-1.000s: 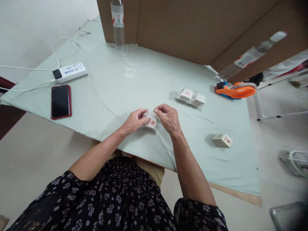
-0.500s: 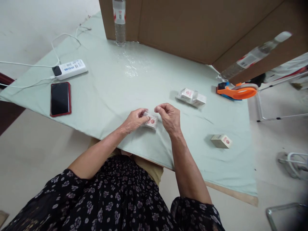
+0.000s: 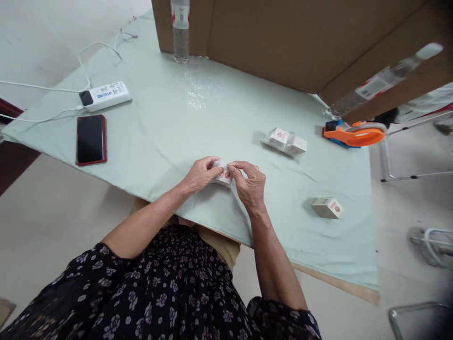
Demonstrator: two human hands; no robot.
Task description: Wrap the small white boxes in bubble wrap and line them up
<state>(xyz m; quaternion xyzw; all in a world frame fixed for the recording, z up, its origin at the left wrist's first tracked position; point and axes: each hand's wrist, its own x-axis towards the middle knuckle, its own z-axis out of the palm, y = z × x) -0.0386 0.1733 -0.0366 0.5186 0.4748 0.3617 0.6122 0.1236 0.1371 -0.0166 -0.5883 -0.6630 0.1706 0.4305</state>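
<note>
Near the front edge of the table, a small white box with red print in clear plastic wrap [image 3: 224, 176] sits between my hands. My left hand [image 3: 202, 175] grips its left side, the thumb lying over the top. My right hand [image 3: 249, 182] pinches at the box's upper right corner, thumb and forefinger together; whether plastic is between them is too small to see. Farther right lies a plastic-wrapped pair of similar boxes [image 3: 285, 142]. Closer to the right edge is a single unwrapped box [image 3: 327, 208].
An orange tape dispenser [image 3: 356, 135] lies at the right edge. Behind stands a cardboard panel [image 3: 262, 42], with one water bottle [image 3: 181, 35] upright and another bottle [image 3: 384, 82] seen slanted. A phone [image 3: 91, 140] and a white power bank [image 3: 108, 97] with cables lie left.
My right hand has come left onto the wrapped box, its thumb and forefinger now at the corner. My left hand still holds the box. The view has shifted slightly.
</note>
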